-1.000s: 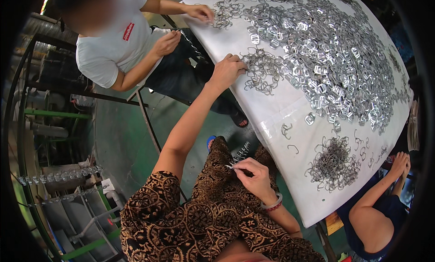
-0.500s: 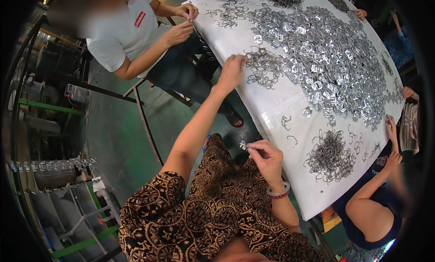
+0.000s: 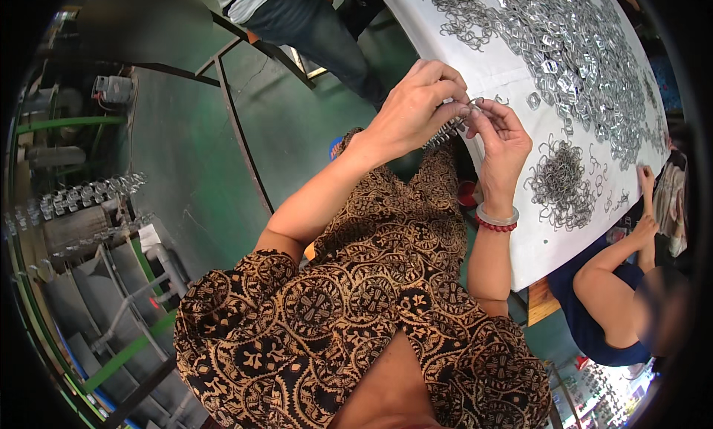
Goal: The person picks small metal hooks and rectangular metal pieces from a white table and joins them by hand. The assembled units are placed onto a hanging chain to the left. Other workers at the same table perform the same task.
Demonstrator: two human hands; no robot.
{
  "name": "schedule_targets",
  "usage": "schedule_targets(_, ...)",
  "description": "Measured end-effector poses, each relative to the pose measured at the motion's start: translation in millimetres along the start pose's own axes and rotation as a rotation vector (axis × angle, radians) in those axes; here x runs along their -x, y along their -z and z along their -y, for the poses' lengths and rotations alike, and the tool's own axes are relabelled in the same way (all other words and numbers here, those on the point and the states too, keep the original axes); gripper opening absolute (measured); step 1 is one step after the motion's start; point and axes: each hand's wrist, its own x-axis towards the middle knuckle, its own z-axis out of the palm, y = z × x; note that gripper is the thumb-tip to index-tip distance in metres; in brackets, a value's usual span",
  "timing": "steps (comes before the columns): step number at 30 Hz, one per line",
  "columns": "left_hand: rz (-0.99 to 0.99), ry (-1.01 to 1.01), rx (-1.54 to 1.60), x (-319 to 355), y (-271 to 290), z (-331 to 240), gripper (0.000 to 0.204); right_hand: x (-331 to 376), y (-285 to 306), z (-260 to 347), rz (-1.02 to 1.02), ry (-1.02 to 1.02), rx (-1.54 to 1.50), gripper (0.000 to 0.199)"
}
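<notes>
My left hand (image 3: 423, 106) and my right hand (image 3: 503, 151) meet at the table's near left edge, fingertips pinched close together. A thin curved wire hook (image 3: 477, 100) shows at the fingertips of my left hand. Just below the fingers is a short row of small silvery metal buckles (image 3: 443, 135), partly covered by my left hand; my right fingertips close at its upper end. Exactly how hook and buckles touch is hidden by the fingers. Beyond my hands, a large heap of flat silvery buckles (image 3: 583, 80) covers much of the white table (image 3: 531, 262).
A tangled pile of wire hooks (image 3: 561, 180) lies right of my right hand, another pile (image 3: 464, 17) at the far edge. One co-worker's legs (image 3: 312, 35) are at the upper left, another's arm (image 3: 613, 280) at the right. A metal frame (image 3: 238, 125) stands left.
My left hand has come back from the wire pile and joined my right hand, which has moved up and right. The view has shifted, so the co-worker at the left shows less.
</notes>
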Motion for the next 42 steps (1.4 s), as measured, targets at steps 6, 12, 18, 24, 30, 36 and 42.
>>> schedule_targets(6,-0.135,0.006,-0.091,-3,-10,-3,0.015,-4,-6,6,-0.079,0.116,0.161,0.015)
schedule_targets(12,-0.198,-0.003,0.007,-14,-18,1,0.015,-6,-13,3,-0.078,0.2,0.204,0.013)
schedule_targets(18,-0.064,-0.014,0.367,-11,-10,14,0.015,-13,5,22,0.098,0.257,0.277,0.015)
schedule_targets(24,-0.045,-0.054,0.342,-8,0,18,0.014,-72,135,31,-0.237,0.006,0.507,0.022)
schedule_targets(30,-0.044,0.055,0.328,-2,-3,4,0.013,-150,220,-44,-0.458,0.16,1.332,0.037)
schedule_targets(36,-0.087,0.083,0.326,12,-8,5,0.016,-155,227,-60,-0.459,0.119,1.348,0.027)
schedule_targets(42,-0.108,0.005,0.313,16,6,-1,0.015,-119,189,-4,-0.455,-0.011,0.789,0.021)
